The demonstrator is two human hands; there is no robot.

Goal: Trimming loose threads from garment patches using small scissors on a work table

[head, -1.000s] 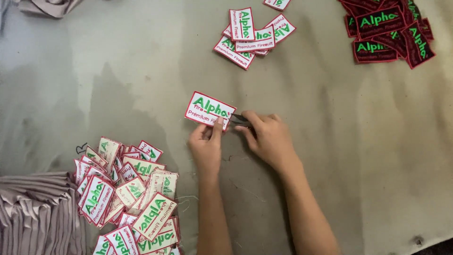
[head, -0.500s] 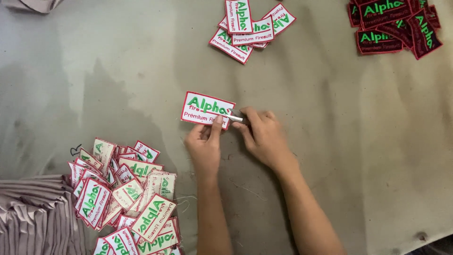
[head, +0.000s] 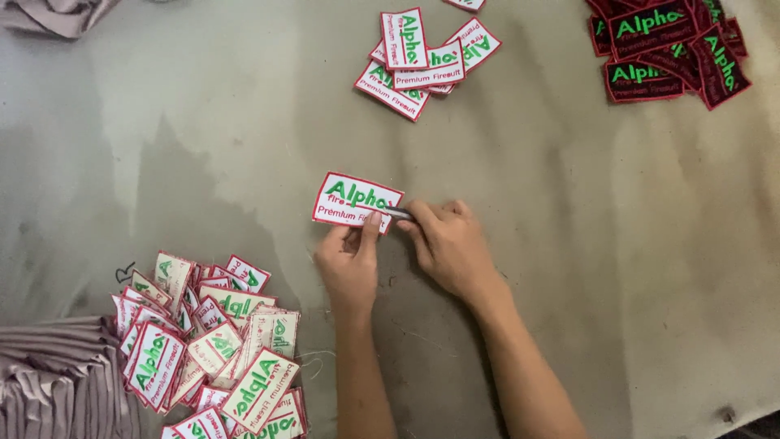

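**Desk:** What have you got under the hands?

**Me:** I see a white patch (head: 356,202) with a red border and green lettering lying flat on the grey table (head: 569,244), about mid-frame. My left hand (head: 351,262) lies below it, fingers curled, thumb and forefinger pressing down on the patch's lower right corner.

**Desk:** And the right?

**Me:** My right hand (head: 449,248) sits just beside the left, pinching a small dark tool (head: 398,213) whose tip touches the patch's right edge. I can't tell what kind of tool it is; most of it is hidden in the fingers.

**Desk:** Anything else around?

**Me:** A heap of white patches (head: 215,341) at lower left, touching a stack of folded mauve cloth (head: 57,382). A smaller pile of white patches (head: 426,61) lies at the top centre, well apart from the hands, and dark patches with red borders (head: 666,49) sit at top right.
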